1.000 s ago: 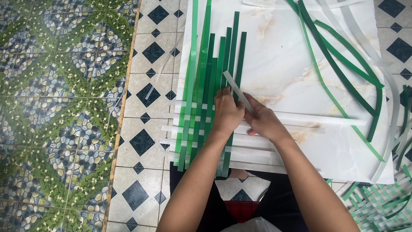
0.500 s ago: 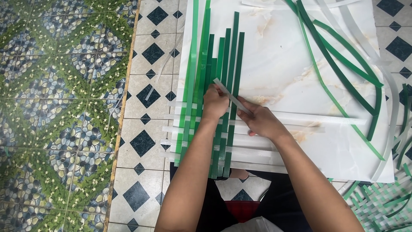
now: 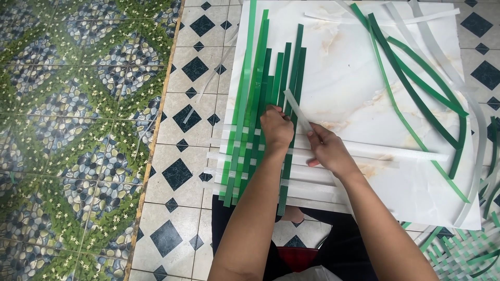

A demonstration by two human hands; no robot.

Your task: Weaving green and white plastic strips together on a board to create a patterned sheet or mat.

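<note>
My hands weave strips on a marble board.

From the head view, my left hand (image 3: 277, 126) presses its fingers down on the green strips (image 3: 263, 104), bent closed over them where they cross the white strips (image 3: 312, 174). My right hand (image 3: 327, 151) pinches one loose white strip (image 3: 298, 109) between closed fingers; this strip tilts up and left over the green ones. The weave lies at the left edge of the board (image 3: 359, 88), on the tiled floor (image 3: 177, 135). Spare strips (image 3: 416, 88) curve at the right.
</note>
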